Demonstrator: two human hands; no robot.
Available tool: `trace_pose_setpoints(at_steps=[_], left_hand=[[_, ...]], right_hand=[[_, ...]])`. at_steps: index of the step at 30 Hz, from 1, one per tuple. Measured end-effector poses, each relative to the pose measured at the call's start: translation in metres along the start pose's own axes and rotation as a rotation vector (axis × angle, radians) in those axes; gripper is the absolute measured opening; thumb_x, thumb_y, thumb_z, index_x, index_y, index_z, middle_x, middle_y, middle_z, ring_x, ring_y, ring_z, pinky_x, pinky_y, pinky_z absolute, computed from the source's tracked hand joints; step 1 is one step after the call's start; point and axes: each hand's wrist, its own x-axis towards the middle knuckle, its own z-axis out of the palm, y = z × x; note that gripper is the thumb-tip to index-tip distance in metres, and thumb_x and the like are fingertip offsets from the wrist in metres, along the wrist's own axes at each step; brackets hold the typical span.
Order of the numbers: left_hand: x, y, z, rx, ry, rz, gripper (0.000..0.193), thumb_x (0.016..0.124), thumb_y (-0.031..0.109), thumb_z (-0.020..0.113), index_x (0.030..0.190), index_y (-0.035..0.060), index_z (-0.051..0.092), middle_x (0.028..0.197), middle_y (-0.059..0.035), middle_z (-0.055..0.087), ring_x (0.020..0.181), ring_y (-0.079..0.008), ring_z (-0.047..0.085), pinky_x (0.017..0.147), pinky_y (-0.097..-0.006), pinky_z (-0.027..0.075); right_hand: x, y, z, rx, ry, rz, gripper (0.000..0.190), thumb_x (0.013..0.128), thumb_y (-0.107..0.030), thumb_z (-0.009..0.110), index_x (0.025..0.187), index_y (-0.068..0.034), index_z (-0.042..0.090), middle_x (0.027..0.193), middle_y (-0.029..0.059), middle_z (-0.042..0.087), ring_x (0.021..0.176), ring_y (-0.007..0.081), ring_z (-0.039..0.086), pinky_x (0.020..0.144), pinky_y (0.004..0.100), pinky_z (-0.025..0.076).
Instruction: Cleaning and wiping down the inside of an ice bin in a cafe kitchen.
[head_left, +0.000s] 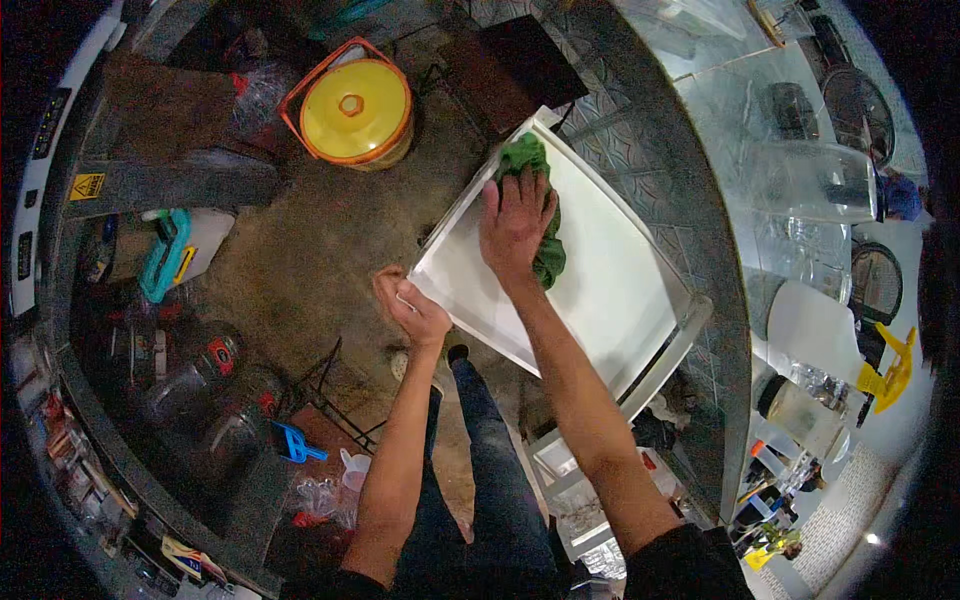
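Note:
A shallow white drawer or tray (611, 262) with raised sides is tilted before me, right of my legs. My left hand (420, 311) grips its near left corner, fingers curled around the rim. Inside it my right hand (517, 225) lies palm down on a crumpled green cloth (551, 259), fingers spread a little. Part of the cloth bunches beyond the fingertips, near the upper corner; the rest shows along the hand's right side. What supports the tray underneath is hidden.
A yellow lidded bucket (356, 112) with an orange handle stands on the floor ahead. Left lie a blue scoop (296, 442) and clear plastic jars (180, 386). The dark counter edge (724, 247) curves along the right, with a yellow spray trigger (892, 367) and transparent containers beyond it.

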Motion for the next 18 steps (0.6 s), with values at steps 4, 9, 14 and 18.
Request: trace_pose_setpoints(at_steps=[4,9,14,18], left_hand=[[0.004,0.001,-0.007,0.002,-0.024,0.018,0.044,0.108,0.035,0.032,0.094,-0.0039,0.044,0.094,-0.0195,0.046,0.087,-0.0354,0.046,0.082,-0.0465,0.037],[-0.001,0.0,-0.005,0.006,0.005,-0.002,0.042,0.108,0.034,0.033,0.093,-0.0041,0.044,0.093,-0.0193,0.045,0.087,-0.0349,0.045,0.082,-0.0468,0.037],[-0.003,-0.002,-0.005,0.009,0.031,-0.048,0.042,0.107,0.033,0.033,0.088,-0.0034,0.043,0.091,-0.0189,0.045,0.086,-0.0355,0.045,0.081,-0.0467,0.037],[-0.002,0.004,0.002,0.015,0.013,0.021,0.043,0.108,0.034,0.032,0.088,-0.0032,0.043,0.089,-0.0189,0.045,0.083,-0.0356,0.046,0.079,-0.0474,0.037]], right_hand=[[-0.037,0.045,-0.055,0.299,-0.342,-0.309,0.026,0.095,-0.024,0.065,0.103,0.001,0.068,0.127,0.0245,0.058,0.131,0.0433,0.047,0.114,0.0604,0.029],[-0.119,0.086,-0.146,0.533,-0.876,-0.401,0.02,0.091,-0.013,0.064,0.102,0.003,0.064,0.117,0.0225,0.064,0.121,0.0368,0.056,0.111,0.0515,0.038],[-0.108,0.066,-0.149,0.668,-1.085,-0.043,0.031,0.092,-0.007,0.059,0.122,0.002,0.06,0.123,0.0226,0.061,0.121,0.0381,0.056,0.108,0.0444,0.043],[-0.088,0.003,-0.081,0.915,-0.866,0.045,0.043,0.093,0.001,0.053,0.136,0.002,0.052,0.131,0.0228,0.055,0.122,0.0391,0.055,0.105,0.0427,0.044]])
